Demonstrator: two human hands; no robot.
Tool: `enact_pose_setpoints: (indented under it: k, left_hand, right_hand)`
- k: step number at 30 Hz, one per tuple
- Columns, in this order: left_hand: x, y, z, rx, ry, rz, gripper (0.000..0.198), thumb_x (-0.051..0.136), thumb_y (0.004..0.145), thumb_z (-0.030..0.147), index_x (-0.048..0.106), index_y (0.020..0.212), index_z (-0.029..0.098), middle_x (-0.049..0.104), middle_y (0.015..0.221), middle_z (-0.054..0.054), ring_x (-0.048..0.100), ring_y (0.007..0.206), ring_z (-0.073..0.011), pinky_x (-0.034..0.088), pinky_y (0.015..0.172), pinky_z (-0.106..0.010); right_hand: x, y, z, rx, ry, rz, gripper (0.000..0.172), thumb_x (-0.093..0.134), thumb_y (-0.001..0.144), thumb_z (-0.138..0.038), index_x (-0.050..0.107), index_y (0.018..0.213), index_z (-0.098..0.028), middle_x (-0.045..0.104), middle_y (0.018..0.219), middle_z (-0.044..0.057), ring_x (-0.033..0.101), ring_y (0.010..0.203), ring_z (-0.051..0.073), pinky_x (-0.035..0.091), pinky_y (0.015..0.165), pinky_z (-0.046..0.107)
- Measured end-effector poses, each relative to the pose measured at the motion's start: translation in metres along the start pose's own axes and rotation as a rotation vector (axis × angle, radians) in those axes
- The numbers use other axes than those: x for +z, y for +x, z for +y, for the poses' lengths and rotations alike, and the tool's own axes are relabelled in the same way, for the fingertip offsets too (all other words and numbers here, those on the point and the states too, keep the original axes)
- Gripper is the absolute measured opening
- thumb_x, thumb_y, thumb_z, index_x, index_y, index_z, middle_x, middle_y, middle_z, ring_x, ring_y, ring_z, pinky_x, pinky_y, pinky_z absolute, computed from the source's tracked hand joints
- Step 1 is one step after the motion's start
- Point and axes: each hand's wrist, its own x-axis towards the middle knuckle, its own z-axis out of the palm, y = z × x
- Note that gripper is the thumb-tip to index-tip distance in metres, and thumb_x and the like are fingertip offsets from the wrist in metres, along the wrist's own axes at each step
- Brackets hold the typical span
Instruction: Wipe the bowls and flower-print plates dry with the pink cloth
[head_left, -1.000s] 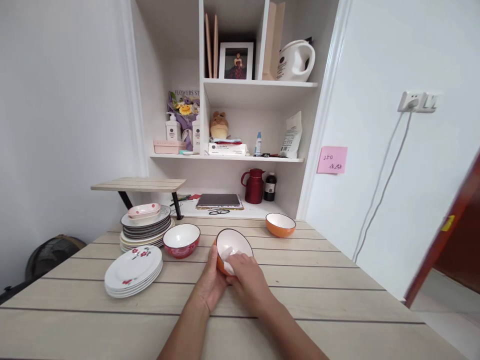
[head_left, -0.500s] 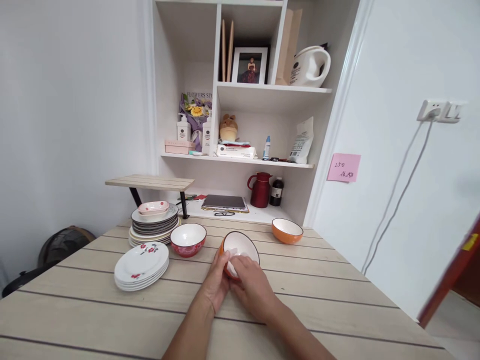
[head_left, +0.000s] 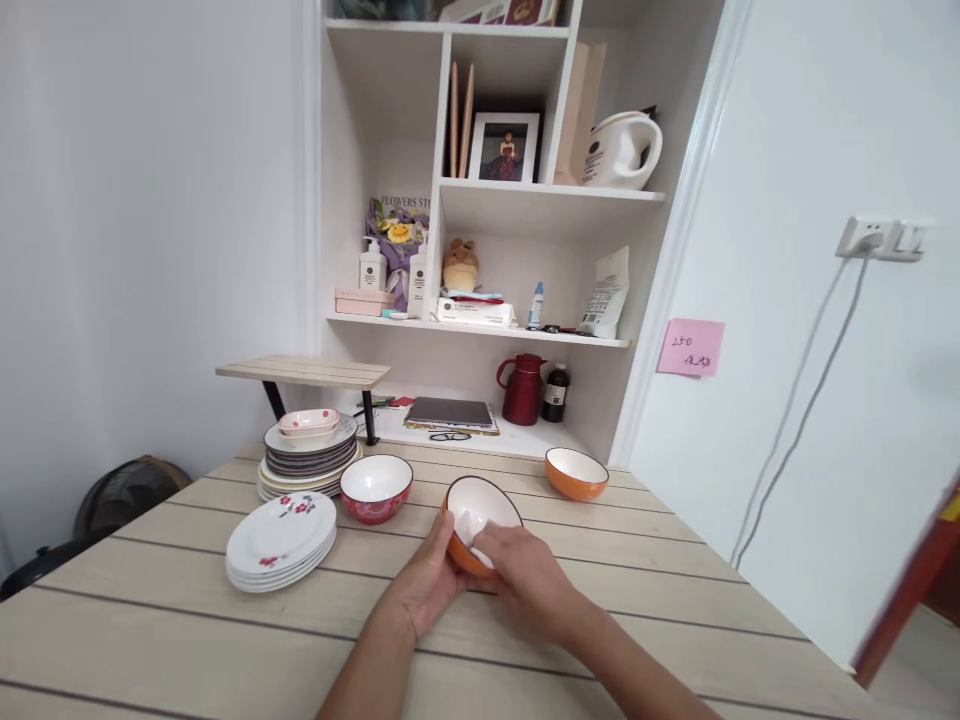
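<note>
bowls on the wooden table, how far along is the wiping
Which dishes are already wiped cannot be told. In hand: the left hand cups the tilted orange bowl with white inside while the right hand presses a white cloth into it. Possibly left: the red bowl, the second orange bowl, the flowered white plates and the taller plate stack sit untouched.

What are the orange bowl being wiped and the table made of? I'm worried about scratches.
The orange bowl looks like glazed ceramic: glossy white inside, dark rim. The table looks like pale wood or laminate planks, matte, with visible grain and dark seams.
</note>
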Motion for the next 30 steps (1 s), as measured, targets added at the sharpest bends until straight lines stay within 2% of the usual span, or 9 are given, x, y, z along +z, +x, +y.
enact_pose_setpoints:
  k: [3,6,10,13,18,21,25,28,30]
  left_hand:
    - [0.002,0.000,-0.002,0.065,0.046,0.024,0.067,0.059,0.089,0.047,0.031,0.148,0.032,0.056,0.139,-0.012,0.056,0.122,-0.0265,0.048,0.095,-0.040]
    - [0.003,0.001,-0.001,0.104,0.051,0.054,0.074,0.063,0.088,0.043,0.022,0.150,0.041,0.050,0.145,-0.009,0.055,0.124,-0.0255,0.047,0.097,-0.040]
    - [0.007,0.002,0.001,0.178,0.014,0.116,0.077,0.063,0.088,0.044,0.018,0.150,0.043,0.041,0.152,-0.007,0.053,0.127,-0.0258,0.044,0.102,-0.042]
    - [0.009,0.000,0.002,0.225,-0.005,0.115,0.080,0.064,0.087,0.043,0.015,0.151,0.044,0.039,0.154,-0.006,0.051,0.129,-0.0252,0.043,0.105,-0.041]
    - [0.008,-0.003,0.003,0.215,-0.012,0.090,0.084,0.067,0.085,0.039,0.015,0.151,0.044,0.043,0.151,-0.006,0.053,0.128,-0.0247,0.042,0.105,-0.041]
    - [0.008,-0.002,0.002,0.231,0.010,0.115,0.080,0.070,0.083,0.037,0.026,0.150,0.038,0.051,0.145,-0.008,0.055,0.126,-0.0251,0.043,0.104,-0.038]
    - [0.003,0.000,-0.001,0.098,-0.043,0.222,0.073,0.059,0.082,0.063,0.050,0.137,0.017,0.067,0.123,-0.015,0.059,0.119,-0.0294,0.047,0.099,-0.038]
    - [-0.003,0.001,0.001,-0.023,-0.096,0.278,0.079,0.051,0.079,0.074,0.057,0.129,0.013,0.072,0.110,-0.015,0.063,0.112,-0.0310,0.050,0.095,-0.041]
    - [-0.006,0.001,0.003,-0.087,-0.108,0.267,0.081,0.049,0.079,0.076,0.058,0.128,0.013,0.073,0.108,-0.015,0.065,0.110,-0.0309,0.050,0.094,-0.041]
  right_hand:
    - [0.004,0.004,-0.004,0.143,0.198,0.088,0.029,0.057,0.074,-0.010,0.058,0.100,-0.024,0.067,0.096,0.003,0.058,0.087,0.023,0.040,0.079,0.034]
    - [0.009,0.009,-0.011,0.252,0.597,0.190,0.023,0.058,0.074,-0.013,0.058,0.095,-0.022,0.065,0.089,0.002,0.057,0.082,0.022,0.043,0.075,0.033]
    - [0.011,0.013,-0.025,0.243,1.173,0.301,0.038,0.060,0.076,-0.016,0.056,0.114,-0.022,0.065,0.102,0.003,0.058,0.094,0.023,0.047,0.083,0.034]
    - [0.010,0.014,-0.034,0.201,1.274,0.323,0.044,0.062,0.075,-0.014,0.056,0.118,-0.022,0.065,0.106,0.002,0.058,0.095,0.022,0.047,0.088,0.036]
    - [0.011,0.014,-0.040,0.165,1.281,0.334,0.050,0.061,0.078,-0.015,0.051,0.126,-0.024,0.063,0.116,0.003,0.057,0.107,0.024,0.044,0.097,0.039]
    - [0.013,0.012,-0.037,0.151,1.112,0.322,0.043,0.061,0.079,-0.018,0.053,0.121,-0.023,0.063,0.112,0.004,0.058,0.101,0.024,0.046,0.092,0.039]
    - [0.018,0.008,-0.032,0.107,0.713,0.256,0.039,0.061,0.075,-0.014,0.057,0.113,-0.022,0.063,0.107,0.005,0.058,0.095,0.024,0.047,0.087,0.038]
    - [0.020,0.005,-0.030,0.016,0.498,0.213,0.051,0.058,0.074,-0.010,0.051,0.124,-0.022,0.060,0.122,0.009,0.055,0.110,0.026,0.042,0.097,0.040]
    - [0.020,0.004,-0.028,-0.017,0.398,0.181,0.046,0.059,0.077,-0.014,0.052,0.122,-0.021,0.060,0.122,0.010,0.053,0.113,0.028,0.041,0.098,0.041]
